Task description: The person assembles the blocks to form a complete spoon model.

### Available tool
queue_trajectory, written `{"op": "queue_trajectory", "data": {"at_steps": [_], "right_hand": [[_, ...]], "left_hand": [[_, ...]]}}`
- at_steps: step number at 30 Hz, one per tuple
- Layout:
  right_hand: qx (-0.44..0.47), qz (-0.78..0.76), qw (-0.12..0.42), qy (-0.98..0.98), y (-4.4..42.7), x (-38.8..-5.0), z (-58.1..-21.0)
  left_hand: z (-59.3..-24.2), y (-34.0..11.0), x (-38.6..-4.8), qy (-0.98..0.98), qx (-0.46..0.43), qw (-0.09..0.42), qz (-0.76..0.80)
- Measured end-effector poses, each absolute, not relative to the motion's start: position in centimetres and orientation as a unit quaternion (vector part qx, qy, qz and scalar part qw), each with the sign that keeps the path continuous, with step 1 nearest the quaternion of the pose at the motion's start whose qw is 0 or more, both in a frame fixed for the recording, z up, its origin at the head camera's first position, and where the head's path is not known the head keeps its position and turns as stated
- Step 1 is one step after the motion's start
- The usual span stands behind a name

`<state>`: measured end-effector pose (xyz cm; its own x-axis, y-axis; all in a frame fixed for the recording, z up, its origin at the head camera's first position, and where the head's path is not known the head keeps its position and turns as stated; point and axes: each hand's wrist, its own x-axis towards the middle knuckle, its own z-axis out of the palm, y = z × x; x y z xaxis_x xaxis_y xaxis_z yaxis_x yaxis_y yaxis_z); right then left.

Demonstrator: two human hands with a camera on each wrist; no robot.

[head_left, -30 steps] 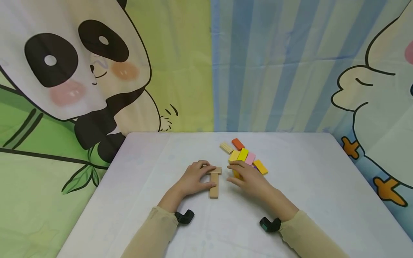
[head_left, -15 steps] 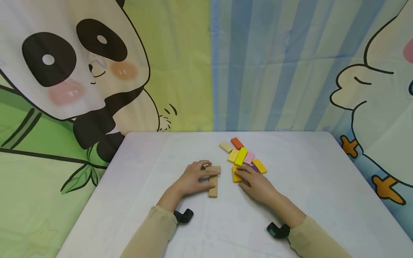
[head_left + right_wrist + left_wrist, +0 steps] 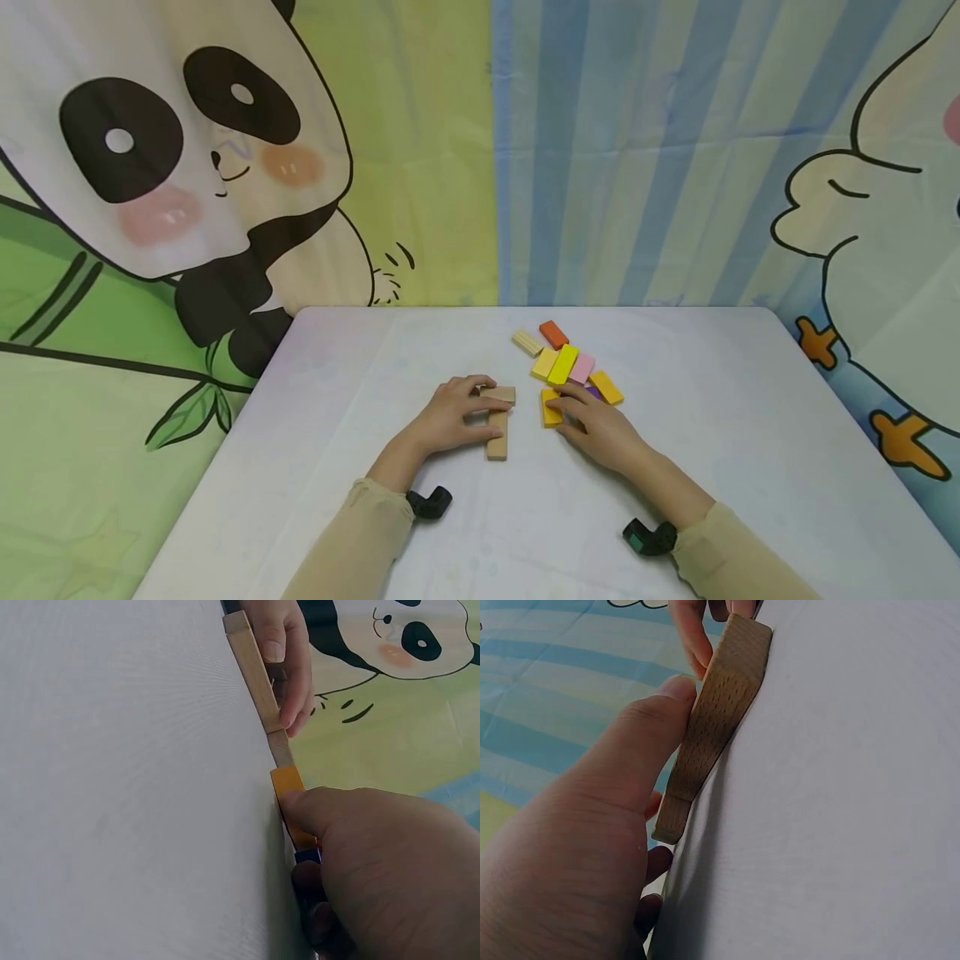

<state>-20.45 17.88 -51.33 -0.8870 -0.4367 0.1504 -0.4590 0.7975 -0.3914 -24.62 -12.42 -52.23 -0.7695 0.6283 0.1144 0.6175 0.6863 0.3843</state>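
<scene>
Two plain wooden blocks form a T on the table: the crosspiece (image 3: 506, 392) lies at the far end of the upright block (image 3: 497, 448). My left hand (image 3: 448, 417) rests against them from the left, its thumb touching the upright block and its index finger lying near the joint. In the left wrist view, the thumb lies along the side of the wooden block (image 3: 712, 712). To the right, my right hand (image 3: 603, 429) pinches an orange-yellow block (image 3: 550, 408) between thumb and index finger; its thumb covers part of this block (image 3: 286, 780) in the right wrist view.
Behind my right hand lie an orange-red block (image 3: 553, 335), a ribbed pale block (image 3: 527, 342), a pale yellow block (image 3: 543, 364), a bright yellow block (image 3: 563, 364), a pink block (image 3: 582, 367), a second orange-yellow block (image 3: 607, 387) and a partly hidden purple block (image 3: 593, 392).
My right hand has shifted right from above the orange-yellow block, which now shows more fully. My left index finger has slid slightly nearer and right, from the crosspiece to around the joint.
</scene>
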Motion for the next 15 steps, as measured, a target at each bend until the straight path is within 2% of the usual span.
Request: {"op": "queue_trajectory", "data": {"at_steps": [15], "right_hand": [[0.238,0.223,0.043,-0.944,17.73,-20.69,-51.58]], "left_hand": [[-52.17,-12.48,-24.76,0.927,0.32,0.031,0.196]]}}
